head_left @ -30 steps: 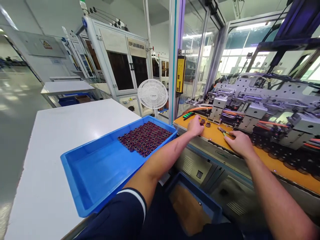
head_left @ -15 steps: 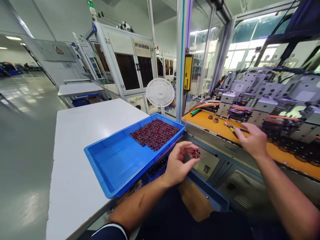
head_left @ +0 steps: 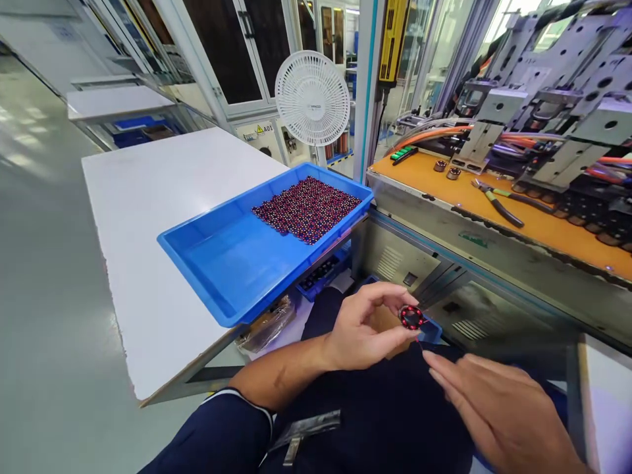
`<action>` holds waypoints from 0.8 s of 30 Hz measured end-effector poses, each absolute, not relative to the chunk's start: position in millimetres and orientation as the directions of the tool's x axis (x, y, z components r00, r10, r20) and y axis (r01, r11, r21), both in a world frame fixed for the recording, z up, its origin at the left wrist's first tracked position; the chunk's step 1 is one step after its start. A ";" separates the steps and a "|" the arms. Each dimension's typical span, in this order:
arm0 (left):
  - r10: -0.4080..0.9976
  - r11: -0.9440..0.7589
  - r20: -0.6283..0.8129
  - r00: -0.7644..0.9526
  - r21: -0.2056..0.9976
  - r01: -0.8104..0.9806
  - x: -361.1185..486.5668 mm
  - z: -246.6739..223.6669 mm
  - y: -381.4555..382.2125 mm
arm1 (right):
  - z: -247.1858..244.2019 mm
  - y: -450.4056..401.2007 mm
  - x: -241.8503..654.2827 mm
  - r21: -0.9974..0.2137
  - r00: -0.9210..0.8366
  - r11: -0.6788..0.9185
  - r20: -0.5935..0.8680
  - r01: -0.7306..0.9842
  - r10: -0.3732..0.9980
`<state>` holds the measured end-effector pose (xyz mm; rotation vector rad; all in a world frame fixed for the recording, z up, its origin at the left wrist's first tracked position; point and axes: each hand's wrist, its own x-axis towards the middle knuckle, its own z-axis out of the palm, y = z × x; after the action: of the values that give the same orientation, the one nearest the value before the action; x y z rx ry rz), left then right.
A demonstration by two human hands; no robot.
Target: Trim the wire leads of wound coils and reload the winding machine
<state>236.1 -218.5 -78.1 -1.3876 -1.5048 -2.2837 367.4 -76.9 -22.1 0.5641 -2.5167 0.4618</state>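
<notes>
Between the thumb and fingertips of my left hand [head_left: 363,329] is a small stator ring [head_left: 411,317] with red windings around a dark open centre, facing me. Thin wire ends stick out from its edge. My right hand [head_left: 503,408] is just below and right of it, thumb and finger pinched at the end of a thin red wire [head_left: 420,343] hanging from the ring. To the left, many similar small red-and-dark parts [head_left: 309,207] lie massed in the far end of a blue tray [head_left: 217,306].
The tray sits on a white table [head_left: 143,263]. Cutting pliers [head_left: 498,204] and two small metal cylinders [head_left: 447,169] lie on an orange machine bed [head_left: 419,178], before metal fixtures and orange cables. A white fan [head_left: 313,99] stands behind the tray. A blue bin [head_left: 432,329] is below my hands.
My right hand has left the pliers on the orange bed and come down beside the ring. My left hand still holds the ring. The view has tilted downward.
</notes>
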 end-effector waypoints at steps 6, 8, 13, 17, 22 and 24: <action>0.529 -0.576 0.502 -0.684 0.804 0.145 240.0 -80.4 -217.2 | -30.8 -82.4 379.6 -0.240 -0.766 0.816 0.552 -0.525 -0.330; 0.534 -0.576 0.503 -0.679 0.805 0.143 241.9 -81.3 -217.8 | -36.4 -72.8 380.9 -0.402 -0.818 0.760 0.498 -0.511 -0.287; 0.523 -0.575 0.600 -0.605 0.772 0.269 252.5 -84.4 -215.0 | -48.7 -58.4 371.3 -0.931 -0.942 0.316 0.258 -0.182 0.216; 0.519 -0.569 0.625 -0.583 0.762 0.310 258.7 -85.4 -212.6 | -61.1 -85.0 362.9 -0.980 -0.947 -0.164 0.053 -0.109 0.317; 0.557 -0.574 0.588 -0.587 0.783 0.239 256.3 -87.4 -216.6 | -78.4 -97.2 374.2 -0.955 -0.941 -0.268 0.027 -0.124 0.337; 0.585 -0.579 0.585 -0.562 0.786 0.216 255.8 -88.7 -217.8 | -79.4 -91.1 376.8 -0.965 -0.940 -0.226 0.052 -0.134 0.336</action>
<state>255.8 -217.8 -88.7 -1.5418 -1.5082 -2.6063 376.8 -91.1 -79.4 -0.2403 -1.7329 2.2348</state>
